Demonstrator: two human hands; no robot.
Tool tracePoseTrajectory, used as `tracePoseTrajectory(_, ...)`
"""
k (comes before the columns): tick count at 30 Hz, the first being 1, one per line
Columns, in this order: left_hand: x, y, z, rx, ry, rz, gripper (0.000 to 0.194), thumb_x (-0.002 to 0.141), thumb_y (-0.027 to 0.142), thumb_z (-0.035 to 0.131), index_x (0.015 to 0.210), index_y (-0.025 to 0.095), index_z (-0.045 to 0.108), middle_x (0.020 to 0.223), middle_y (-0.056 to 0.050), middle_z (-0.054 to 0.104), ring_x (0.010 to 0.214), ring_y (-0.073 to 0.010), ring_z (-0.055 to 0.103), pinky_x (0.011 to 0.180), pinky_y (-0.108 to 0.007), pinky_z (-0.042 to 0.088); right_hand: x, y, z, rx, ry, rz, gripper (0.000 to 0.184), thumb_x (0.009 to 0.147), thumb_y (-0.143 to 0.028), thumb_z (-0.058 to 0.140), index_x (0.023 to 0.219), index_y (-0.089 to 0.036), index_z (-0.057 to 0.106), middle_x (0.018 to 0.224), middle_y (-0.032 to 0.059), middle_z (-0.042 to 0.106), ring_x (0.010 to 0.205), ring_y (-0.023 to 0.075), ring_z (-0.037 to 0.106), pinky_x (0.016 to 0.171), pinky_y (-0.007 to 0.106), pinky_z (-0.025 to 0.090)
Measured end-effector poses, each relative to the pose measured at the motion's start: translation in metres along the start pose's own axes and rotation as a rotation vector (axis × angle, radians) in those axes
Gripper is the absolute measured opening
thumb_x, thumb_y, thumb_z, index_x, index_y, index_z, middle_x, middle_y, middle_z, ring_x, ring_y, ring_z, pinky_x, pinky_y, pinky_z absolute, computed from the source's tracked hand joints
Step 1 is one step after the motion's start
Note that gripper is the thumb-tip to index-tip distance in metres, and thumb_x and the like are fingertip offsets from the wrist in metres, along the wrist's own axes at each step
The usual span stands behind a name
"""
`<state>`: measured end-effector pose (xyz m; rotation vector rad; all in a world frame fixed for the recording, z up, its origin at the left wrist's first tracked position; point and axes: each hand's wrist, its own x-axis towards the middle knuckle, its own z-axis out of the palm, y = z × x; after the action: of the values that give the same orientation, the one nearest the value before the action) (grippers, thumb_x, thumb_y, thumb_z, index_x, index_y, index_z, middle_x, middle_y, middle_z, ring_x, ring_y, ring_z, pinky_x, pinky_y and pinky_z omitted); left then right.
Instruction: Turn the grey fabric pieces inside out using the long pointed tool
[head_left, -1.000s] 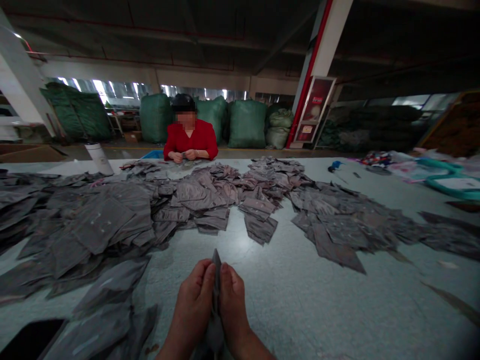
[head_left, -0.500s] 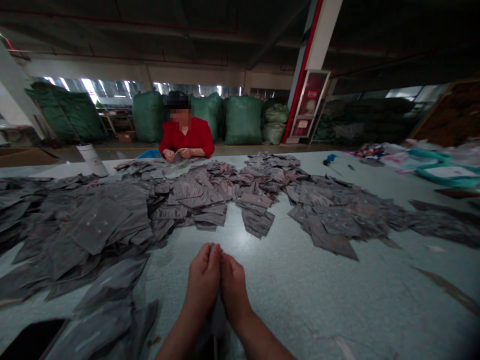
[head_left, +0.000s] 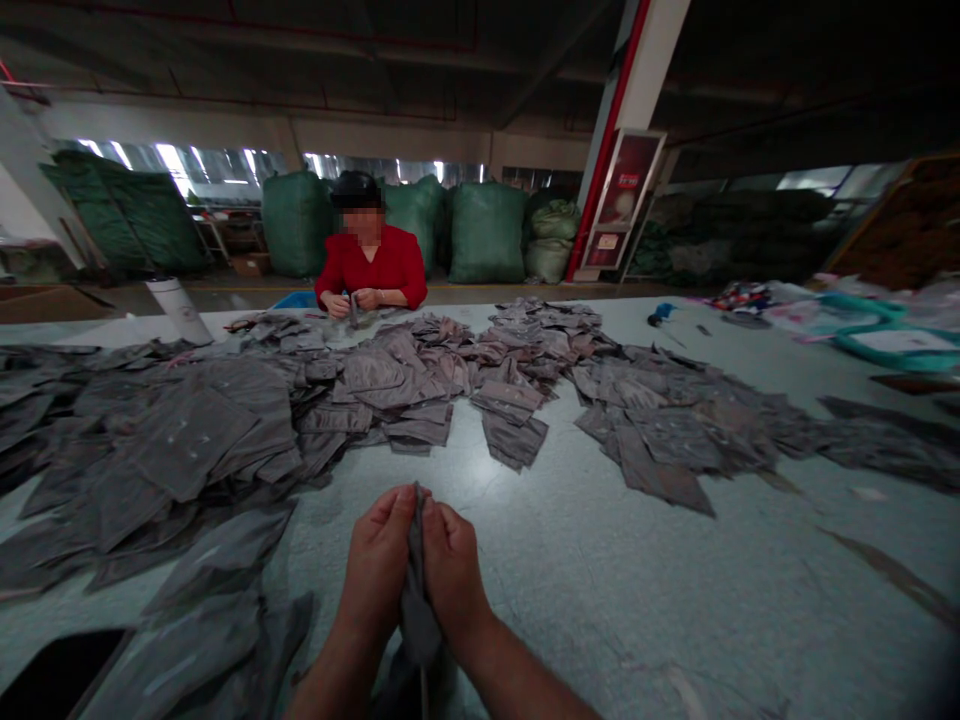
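Grey fabric piece point(head_left: 415, 600) pinched upright between left hand point(head_left: 375, 570) and right hand point(head_left: 454, 575)

Narrow grip from both hands, fingertips close together near the top edge of the fabric, lower end hanging toward the near edge of the pale surface point(head_left: 600, 610). Loose heaps of similar grey fabric panels point(head_left: 375, 385) just ahead and to the left, overlapping and spread wide. Far side: a co-worker in a red top point(head_left: 367, 265), hands together over a small piece, with green woven sacks point(head_left: 487, 235) behind. Likely risks: a slackened pinch dropping the piece into the near heap, where it could get mixed up; a brushing forearm sliding panels over the edge. Red signboard point(head_left: 621, 200) by the pillar: writing too small to read. No legible labels on the fabric.
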<state>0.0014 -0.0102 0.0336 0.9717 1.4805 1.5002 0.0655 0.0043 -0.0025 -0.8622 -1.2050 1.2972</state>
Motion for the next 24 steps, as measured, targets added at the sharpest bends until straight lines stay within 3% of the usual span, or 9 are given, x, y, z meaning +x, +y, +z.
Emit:
tracePoseTrajectory(3, -0.004, 0.000, 0.006, 0.220, 0.059, 0.115, 0.027, 0.076, 0.041, 0.047, 0.071, 0.017, 0.058, 0.063, 0.001, 0.058, 0.063, -0.0143, 0.054, 0.059, -0.023, 0.041, -0.007, 0.009, -0.004, 0.018, 0.033, 0.024, 0.043, 0.081, -0.052, 0.037, 0.063, -0.016, 0.050, 0.058, -0.0005, 0.048, 0.057, 0.0116, 0.043, 0.053, 0.021, 0.038)
tracePoseTrajectory(7, -0.005, -0.002, 0.007, 0.432, 0.027, 0.167, 0.026, 0.076, 0.038, 0.046, 0.059, 0.019, 0.051, 0.051, 0.004, 0.049, 0.051, -0.0124, 0.047, 0.050, -0.022, 0.036, -0.010, 0.024, 0.000, 0.104, 0.042, 0.072, 0.049, 0.075, -0.061, 0.038, 0.063, -0.016, 0.051, 0.059, 0.0009, 0.051, 0.058, 0.0131, 0.046, 0.054, 0.023, 0.039)
tracePoseTrajectory(12, -0.002, -0.002, 0.001, 0.335, -0.036, 0.139, 0.028, 0.077, 0.041, 0.044, 0.063, 0.019, 0.052, 0.056, 0.003, 0.051, 0.056, -0.0131, 0.048, 0.054, -0.022, 0.039, -0.006, 0.023, -0.003, 0.116, -0.036, 0.037, 0.043, 0.080, -0.052, 0.038, 0.067, -0.014, 0.053, 0.062, 0.0006, 0.050, 0.059, 0.0118, 0.044, 0.056, 0.023, 0.039)
tracePoseTrajectory(16, 0.002, 0.011, -0.001, 0.280, -0.179, 0.061, 0.030, 0.077, 0.043, 0.043, 0.066, 0.018, 0.056, 0.060, 0.002, 0.054, 0.060, -0.0138, 0.051, 0.056, -0.021, 0.040, 0.001, 0.008, -0.021, -0.060, -0.060, 0.042, 0.036, 0.080, -0.042, 0.043, 0.057, -0.015, 0.046, 0.052, -0.0052, 0.036, 0.051, 0.0084, 0.034, 0.047, 0.019, 0.031)
tracePoseTrajectory(18, 0.007, 0.016, -0.003, 0.254, -0.196, 0.033, 0.031, 0.075, 0.045, 0.046, 0.069, 0.017, 0.057, 0.060, 0.002, 0.055, 0.059, -0.0137, 0.051, 0.054, -0.021, 0.040, 0.008, -0.003, -0.026, -0.155, -0.072, 0.022, 0.034, 0.079, -0.038, 0.046, 0.053, -0.016, 0.045, 0.050, -0.0059, 0.034, 0.049, 0.0079, 0.033, 0.044, 0.018, 0.027)
tracePoseTrajectory(20, 0.012, 0.018, -0.006, 0.189, -0.137, 0.024, 0.031, 0.072, 0.047, 0.049, 0.070, 0.017, 0.057, 0.057, 0.003, 0.054, 0.054, -0.0124, 0.050, 0.049, -0.021, 0.038, 0.018, -0.015, -0.026, -0.240, -0.086, -0.033, 0.030, 0.079, -0.034, 0.046, 0.055, -0.015, 0.049, 0.051, -0.0052, 0.040, 0.050, 0.0083, 0.036, 0.045, 0.018, 0.028)
tracePoseTrajectory(24, 0.008, 0.011, -0.019, 0.181, 0.135, 0.053, 0.031, 0.072, 0.048, 0.045, 0.067, 0.019, 0.054, 0.049, 0.004, 0.052, 0.043, -0.0121, 0.047, 0.040, -0.023, 0.039, 0.034, -0.036, -0.020, -0.348, -0.202, -0.182, 0.016, 0.077, -0.027, 0.051, 0.068, -0.017, 0.060, 0.060, -0.0029, 0.052, 0.057, 0.0105, 0.045, 0.051, 0.019, 0.032)
